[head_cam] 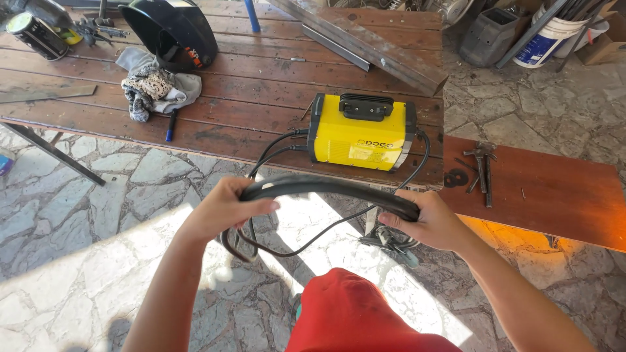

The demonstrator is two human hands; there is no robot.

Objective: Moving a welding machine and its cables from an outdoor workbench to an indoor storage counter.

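Both hands, left (225,208) and right (430,218), closed around a black cable bundle (326,188) lying crosswise, probably from the yellow welder (362,133).

Reddish plank table (261,85): yellow welding machine (362,133) at near edge, black welding helmet (173,29), crumpled gloves and rag (156,88), blue marker (170,125), steel bar (365,42), spray can (36,36). Lower wooden bench (554,195) at right carries hammers (484,166) and dark discs (455,177).
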